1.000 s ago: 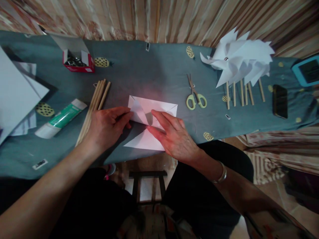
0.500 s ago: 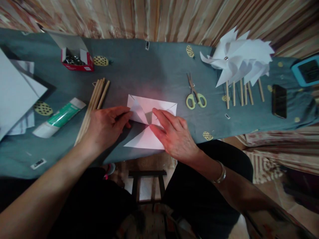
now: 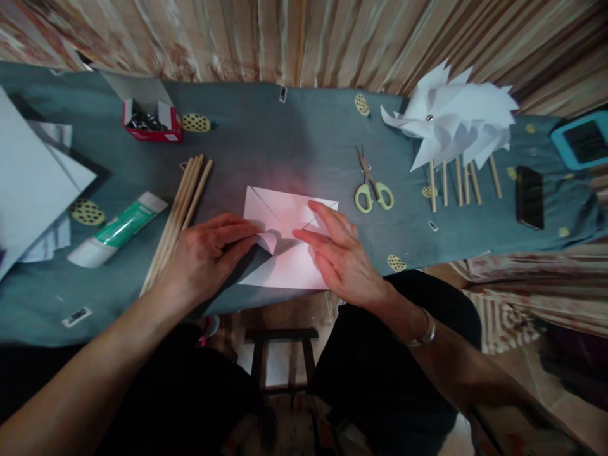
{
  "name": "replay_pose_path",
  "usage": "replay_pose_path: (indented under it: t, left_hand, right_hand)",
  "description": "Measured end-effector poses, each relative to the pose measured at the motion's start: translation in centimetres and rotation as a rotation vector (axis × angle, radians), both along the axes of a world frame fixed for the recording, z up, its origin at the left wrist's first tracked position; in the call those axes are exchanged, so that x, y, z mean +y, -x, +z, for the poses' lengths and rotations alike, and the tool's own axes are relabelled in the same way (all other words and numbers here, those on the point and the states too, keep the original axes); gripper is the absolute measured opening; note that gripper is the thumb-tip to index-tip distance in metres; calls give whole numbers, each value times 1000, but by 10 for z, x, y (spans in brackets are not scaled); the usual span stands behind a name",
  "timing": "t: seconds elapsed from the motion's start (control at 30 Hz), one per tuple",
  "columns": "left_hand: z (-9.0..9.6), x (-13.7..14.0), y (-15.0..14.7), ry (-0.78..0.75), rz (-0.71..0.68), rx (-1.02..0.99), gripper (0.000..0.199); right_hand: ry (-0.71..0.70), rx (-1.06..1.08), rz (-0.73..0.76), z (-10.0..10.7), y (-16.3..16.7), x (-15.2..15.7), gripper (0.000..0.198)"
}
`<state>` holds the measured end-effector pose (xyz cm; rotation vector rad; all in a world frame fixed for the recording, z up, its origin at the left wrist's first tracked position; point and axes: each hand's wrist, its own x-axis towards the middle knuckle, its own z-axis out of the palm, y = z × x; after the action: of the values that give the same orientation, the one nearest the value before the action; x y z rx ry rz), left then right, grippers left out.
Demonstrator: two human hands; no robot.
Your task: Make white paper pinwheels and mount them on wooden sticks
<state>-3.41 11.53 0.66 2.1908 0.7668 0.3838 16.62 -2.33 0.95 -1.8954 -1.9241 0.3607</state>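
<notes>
Since half a second ago, the left hand (image 3: 211, 253) has come down from the sheet's far left corner to its near left part, and that corner, bent up then, now lies flat with a dark diagonal line showing. Meanwhile the right hand (image 3: 349, 263) has shifted slightly to the right, its fingers more spread.

Lying on the cloth-covered counter (image 3: 308, 126) close to the near edge, the white sheet (image 3: 292, 269) sits between both hands. Left thumb and fingers are pinched together on a curled flap (image 3: 267, 240) of it; the right fingers are apart, resting on the sheet without gripping. I judge the step in hand to be bending this flap while the other hand steadies the paper; the next move calls for a light pinch and no hard crease. I cannot tell whether the diagonal lines are cuts or marks.

Wooden sticks (image 3: 178, 218) lie just beside the left hand, partly behind it, and could be nudged. Farther left are a green-and-white tube (image 3: 121, 225), a red box (image 3: 152, 134) and stacked paper (image 3: 33, 177). Scissors (image 3: 372, 180) lie right of the sheet, apart from it, with paper pinwheels (image 3: 470, 120) beyond
</notes>
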Motion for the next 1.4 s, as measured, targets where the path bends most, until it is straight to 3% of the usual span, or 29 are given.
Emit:
replay_pose_path:
  t: [0.43, 0.53, 0.73, 0.83, 1.1, 1.4]
  left_hand:
    - [-2, 0, -5, 37, 39, 12, 28]
    - [-1, 0, -7, 38, 42, 27, 28]
    - [-2, 0, -9, -98, 3, 57, 31]
    - [-2, 1, -10, -125, 1, 69, 33]
    - [2, 1, -11, -127, -28, 26, 25]
    - [-11, 2, -13, -320, -108, -71, 20]
  right_hand:
    - [-34, -132, 74, -2, 9, 8, 27]
    - [-82, -27, 57, 2, 4, 7, 27]
    - [-122, 318, -230, -1, -13, 9, 20]
    - [-119, 373, -244, -6, -13, 11, 17]
    - [-111, 302, -181, -6, -5, 11, 27]
    - [-128, 204, -141, -10, -6, 10, 31]
